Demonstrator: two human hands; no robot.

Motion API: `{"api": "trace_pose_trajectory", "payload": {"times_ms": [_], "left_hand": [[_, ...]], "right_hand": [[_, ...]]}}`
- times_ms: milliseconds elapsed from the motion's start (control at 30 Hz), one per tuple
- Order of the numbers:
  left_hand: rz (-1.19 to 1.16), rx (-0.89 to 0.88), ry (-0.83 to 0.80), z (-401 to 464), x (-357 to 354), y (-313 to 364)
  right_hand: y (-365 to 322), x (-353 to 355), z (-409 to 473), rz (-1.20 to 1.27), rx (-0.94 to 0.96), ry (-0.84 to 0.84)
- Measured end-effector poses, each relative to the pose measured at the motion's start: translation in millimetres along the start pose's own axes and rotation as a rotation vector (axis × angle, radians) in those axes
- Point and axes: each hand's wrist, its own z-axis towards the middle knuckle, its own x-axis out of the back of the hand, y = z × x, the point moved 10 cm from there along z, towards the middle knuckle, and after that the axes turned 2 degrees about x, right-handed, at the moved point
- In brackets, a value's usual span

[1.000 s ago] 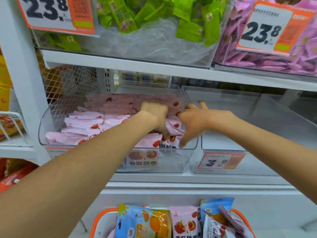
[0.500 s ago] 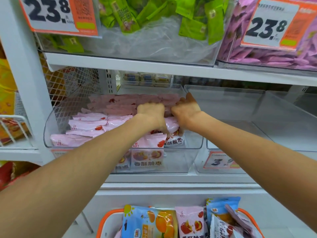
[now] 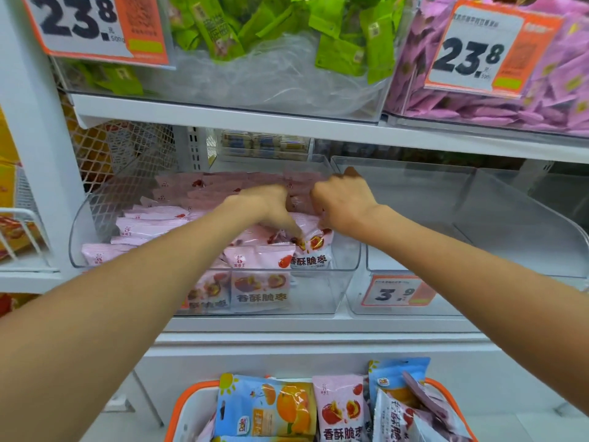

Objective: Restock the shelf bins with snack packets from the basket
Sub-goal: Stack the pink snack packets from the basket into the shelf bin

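Note:
A clear shelf bin on the middle shelf holds rows of pink snack packets. Both my hands are inside it at its right side. My left hand reaches down, fingers pinching a pink packet in the front right stack. My right hand is beside it, knuckles up, fingers curled down onto the same stack with the tips hidden. Below, an orange-rimmed basket holds blue fruit packets and another pink packet.
To the right stands a second clear bin with a 3.9 price tag. The shelf above carries bins of green packets and purple packets. A white upright borders the left.
My right hand has moved left from the bin's edge into the bin and curled over the packets. My left hand has shifted slightly back over the same stack.

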Motion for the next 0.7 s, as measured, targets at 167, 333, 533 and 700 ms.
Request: {"api": "trace_pose_trajectory", "payload": {"times_ms": [167,333,533,700], "left_hand": [[-0.171,-0.039,0.118,-15.9,19.3,-8.8],[-0.253,-0.08,0.251,-68.7,39.2,-5.8],[-0.485,-0.098,0.182,-150.3,14.3,-6.4],[-0.448,-0.044,0.012,-202.7,-73.0,-7.6]], "right_hand": [[3.3,-0.5,-8.3,0.039,0.011,0.011],[0.9,21.7,-43.3,0.098,0.076,0.122],[-8.6,39.5,-119.8,0.437,0.014,0.085],[-48.6,-31.4,-193.6,0.635,0.031,-0.378]]}}
